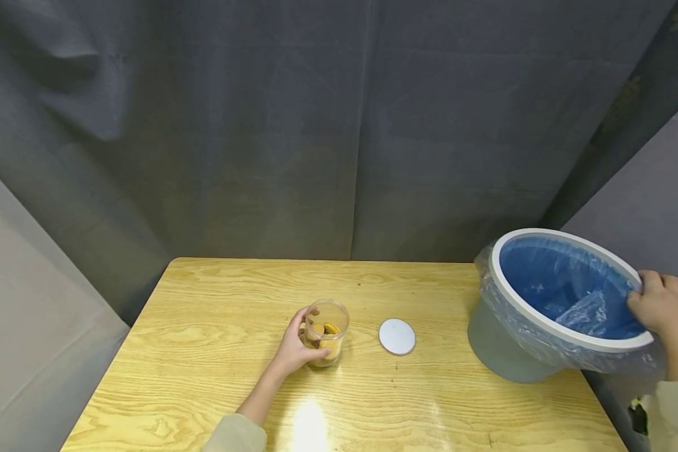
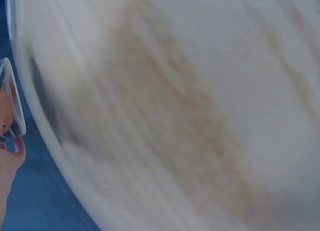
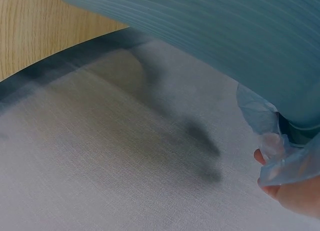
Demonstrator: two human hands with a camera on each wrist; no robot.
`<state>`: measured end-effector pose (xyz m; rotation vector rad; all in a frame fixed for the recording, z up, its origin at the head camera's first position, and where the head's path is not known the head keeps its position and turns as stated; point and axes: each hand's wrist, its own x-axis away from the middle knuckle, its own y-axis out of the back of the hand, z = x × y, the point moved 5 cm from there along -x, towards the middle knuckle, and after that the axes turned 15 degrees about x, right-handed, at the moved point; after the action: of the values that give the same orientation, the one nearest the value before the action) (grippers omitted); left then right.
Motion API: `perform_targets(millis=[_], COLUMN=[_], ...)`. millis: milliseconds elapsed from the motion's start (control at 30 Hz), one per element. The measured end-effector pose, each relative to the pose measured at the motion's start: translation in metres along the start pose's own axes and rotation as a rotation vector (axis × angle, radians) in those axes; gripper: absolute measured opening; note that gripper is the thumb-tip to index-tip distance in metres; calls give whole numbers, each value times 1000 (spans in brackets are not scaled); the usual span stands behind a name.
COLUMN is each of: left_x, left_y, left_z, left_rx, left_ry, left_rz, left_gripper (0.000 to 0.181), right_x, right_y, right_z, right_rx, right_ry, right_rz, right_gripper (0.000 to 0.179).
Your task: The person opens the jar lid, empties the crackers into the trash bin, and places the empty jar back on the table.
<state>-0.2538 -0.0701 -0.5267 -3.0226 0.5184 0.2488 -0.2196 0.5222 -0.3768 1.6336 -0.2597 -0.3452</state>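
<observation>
My left hand (image 1: 295, 346) grips a clear jar (image 1: 339, 319) from its left side, thumb across the front. Inside the jar lie yellow-orange round pieces (image 1: 331, 329), and its top is uncovered. A white round lid (image 1: 397, 336) lies flat on the table to the right of the jar. At the far right, my right hand (image 1: 663, 302) holds the white rim (image 1: 528, 317) of a grey-green trash bin (image 1: 500, 342), which tilts to the right. A clear plastic bag (image 1: 584, 314) lines the bin and folds over its rim; in the right wrist view, fingers pinch this film (image 3: 285, 171).
The wooden table (image 1: 215, 326) has its right edge just under the bin. A dark grey curtain (image 1: 260, 157) hangs behind, and pale panels (image 1: 28, 326) stand at both sides.
</observation>
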Motion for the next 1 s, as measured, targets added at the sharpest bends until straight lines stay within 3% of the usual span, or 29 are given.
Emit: perform_targets(millis=[133,267,500,800,1000], left_x=[-4,-9,-26,-39,-47], left_y=[-7,-13,-14,-31,-41], left_z=[-13,-20,3,-16,-23], left_rx=[-52,-85,-122,-169,-209], left_ry=[-45,-44,-81,-133,-117], left_rz=[15,29,18,16,-22], left_gripper=[85,84,88,87,88], right_x=[0,-2,-2,-1,0], right_y=[-1,-3,-4,-2,-1], right_z=[-1,-2,-2,-1,0], right_rx=[-8,-8,-10,-12,-8], right_ry=[9,5,0,3,15], right_rz=[-7,-11,-10,-12,-14], right_gripper=[50,50,50,50,50])
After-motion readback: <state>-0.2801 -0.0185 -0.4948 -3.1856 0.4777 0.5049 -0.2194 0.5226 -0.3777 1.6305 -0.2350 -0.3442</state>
